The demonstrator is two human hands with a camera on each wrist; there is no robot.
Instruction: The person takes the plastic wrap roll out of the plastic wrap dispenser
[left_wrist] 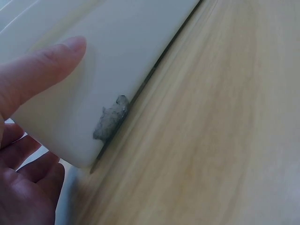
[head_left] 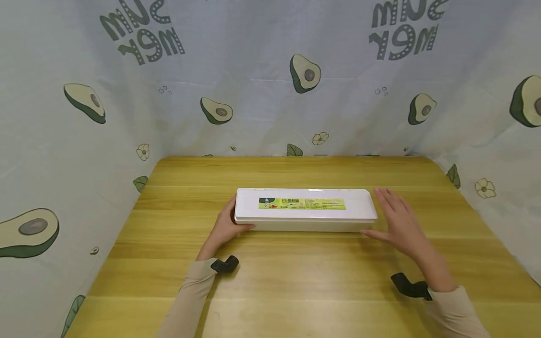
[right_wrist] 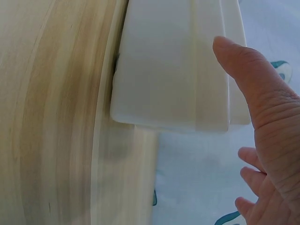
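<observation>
A long white cling film box [head_left: 304, 225] with a green and yellow label [head_left: 302, 203] lies lengthwise across the table. Its left end is in my left hand [head_left: 225, 227]: the thumb [left_wrist: 51, 61] lies on the front face, and the other fingers bend around the end. A greyish translucent lump [left_wrist: 111, 119] shows at the box's lower front edge in the left wrist view. Beside the right end, my right hand [head_left: 398, 223] has its fingers extended and thumb spread apart. In the right wrist view, the right thumb [right_wrist: 255, 75] appears in front of the box's end; contact is unclear.
The wooden table [head_left: 296, 281] extends around the box on every side. Behind it and at both sides hangs a pale curtain [head_left: 262, 61] printed with avocados, flowers and lettering. Black wrist mounts [head_left: 225, 265] sit at both sleeve cuffs.
</observation>
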